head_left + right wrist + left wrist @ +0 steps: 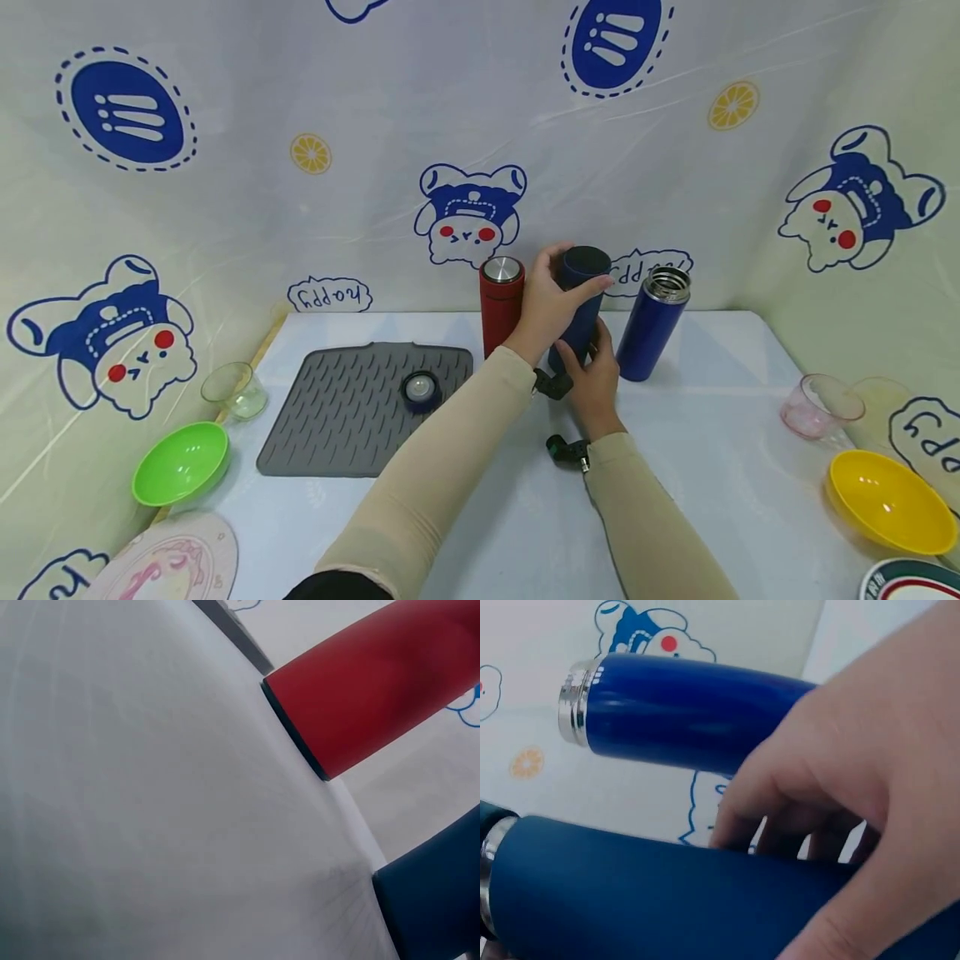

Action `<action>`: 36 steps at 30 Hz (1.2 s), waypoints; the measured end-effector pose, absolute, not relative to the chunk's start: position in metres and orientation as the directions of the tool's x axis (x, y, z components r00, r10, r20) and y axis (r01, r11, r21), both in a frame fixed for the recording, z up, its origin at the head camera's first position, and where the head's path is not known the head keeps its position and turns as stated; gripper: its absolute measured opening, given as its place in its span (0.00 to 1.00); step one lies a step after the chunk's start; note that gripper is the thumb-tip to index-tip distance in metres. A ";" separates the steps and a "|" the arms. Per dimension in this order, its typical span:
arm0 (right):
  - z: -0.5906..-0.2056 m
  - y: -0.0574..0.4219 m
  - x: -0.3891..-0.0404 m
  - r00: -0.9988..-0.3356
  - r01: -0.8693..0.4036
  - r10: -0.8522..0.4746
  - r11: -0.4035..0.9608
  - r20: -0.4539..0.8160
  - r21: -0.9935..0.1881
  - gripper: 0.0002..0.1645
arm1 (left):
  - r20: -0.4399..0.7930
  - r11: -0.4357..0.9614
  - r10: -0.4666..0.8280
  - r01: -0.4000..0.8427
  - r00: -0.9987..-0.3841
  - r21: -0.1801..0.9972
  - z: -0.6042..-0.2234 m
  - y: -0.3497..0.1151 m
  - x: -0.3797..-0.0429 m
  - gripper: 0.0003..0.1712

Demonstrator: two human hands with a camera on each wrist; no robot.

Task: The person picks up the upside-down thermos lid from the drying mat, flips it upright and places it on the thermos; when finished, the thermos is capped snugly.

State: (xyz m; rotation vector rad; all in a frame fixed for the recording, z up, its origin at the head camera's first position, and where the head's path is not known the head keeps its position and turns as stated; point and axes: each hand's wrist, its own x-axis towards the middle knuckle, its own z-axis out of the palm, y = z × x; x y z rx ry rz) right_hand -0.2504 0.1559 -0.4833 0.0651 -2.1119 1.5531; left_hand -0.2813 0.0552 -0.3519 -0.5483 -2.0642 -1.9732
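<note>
Both hands, left hand [551, 304] and right hand [596, 375], grip the matte navy steel flask [581, 304] between the red flask [501, 312] and open glossy blue flask [651, 325]; crowding may topple a neighbour

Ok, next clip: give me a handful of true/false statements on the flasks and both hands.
1. Both hands hold the dark blue flask. True: left hand near its top, right hand near its base.
2. The red flask lies on its side. False: it stands upright.
3. The open blue flask has no cap on. True.
4. A cap sits on the grey mat. True.
5. The green bowl sits on the mat. False: it sits beside it.
</note>
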 end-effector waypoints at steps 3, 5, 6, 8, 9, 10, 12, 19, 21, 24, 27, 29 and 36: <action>-0.482 0.156 -0.250 -0.856 -0.344 0.263 0.351 0.444 -0.871 0.45 | 0.406 0.047 0.088 0.411 -0.910 0.910 -0.353 0.057 -0.280 0.44; -0.482 0.156 -0.249 -0.854 -0.352 0.260 0.351 0.451 -0.868 0.45 | 0.391 0.047 0.082 0.396 -0.917 0.917 -0.356 0.058 -0.280 0.44; -0.482 0.156 -0.248 -0.853 -0.354 0.258 0.354 0.454 -0.866 0.46 | 0.384 0.040 0.083 0.388 -0.920 0.921 -0.357 0.057 -0.280 0.43; -0.482 0.156 -0.248 -0.853 -0.352 0.257 0.360 0.455 -0.864 0.46 | 0.375 0.017 0.099 0.378 -0.922 0.925 -0.360 0.057 -0.281 0.42; -0.482 0.156 -0.248 -0.853 -0.352 0.257 0.361 0.455 -0.863 0.46 | 0.376 -0.002 0.113 0.378 -0.920 0.926 -0.361 0.056 -0.282 0.42; -0.482 0.156 -0.247 -0.854 -0.350 0.257 0.359 0.452 -0.865 0.46 | 0.380 -0.019 0.131 0.381 -0.916 0.924 -0.362 0.056 -0.283 0.42; -0.482 0.156 -0.248 -0.860 -0.339 0.259 0.356 0.440 -0.871 0.46 | 0.393 -0.062 0.173 0.388 -0.903 0.919 -0.363 0.054 -0.285 0.42; -0.482 0.155 -0.248 -0.876 -0.307 0.258 0.353 0.407 -0.884 0.46 | 0.389 -0.050 0.230 0.388 -0.892 0.920 -0.360 0.050 -0.285 0.43; -0.482 0.154 -0.248 -0.880 -0.302 0.258 0.346 0.399 -0.888 0.45 | 0.384 0.036 0.191 0.398 -0.903 0.917 -0.355 0.052 -0.284 0.46; -0.482 0.153 -0.248 -0.888 -0.284 0.261 0.333 0.378 -0.899 0.45 | 0.370 0.171 0.108 0.383 -0.923 0.908 -0.346 0.056 -0.284 0.48; -0.481 0.151 -0.249 -0.890 -0.271 0.269 0.334 0.367 -0.903 0.46 | 0.359 0.216 0.075 0.366 -0.931 0.905 -0.339 0.056 -0.286 0.45; -0.481 0.152 -0.250 -0.887 -0.271 0.270 0.349 0.374 -0.897 0.46 | 0.355 0.178 0.105 0.369 -0.929 0.912 -0.338 0.053 -0.288 0.42; -0.482 0.155 -0.251 -0.891 -0.259 0.268 0.363 0.367 -0.895 0.46 | 0.373 0.142 0.213 0.407 -0.903 0.902 -0.339 0.053 -0.292 0.43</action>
